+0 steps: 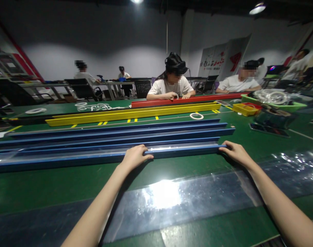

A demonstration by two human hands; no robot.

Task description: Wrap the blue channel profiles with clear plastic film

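Note:
The nearest blue channel (182, 152) lies lengthwise across the green table (55, 188), with transparent film (169, 145) inside it. My left hand (136, 156) grips its near wall around the middle, thumb in front and fingers over the top edge. At the channel's right end, my right hand (235, 152) pinches the corner between thumb and fingers. Several more blue channels (197, 133) lie just behind, roughly parallel. A wide strip of clear film (208, 195) is spread flat on the table in front, below both forearms, with a bright glare on it.
Beyond are yellow channels (146, 112), red channels (210, 97) and a white ring (196, 116). A yellow tray (247, 109) and a green basket (290, 107) stand at the right, near a tape dispenser. A person (171, 85) works across the table.

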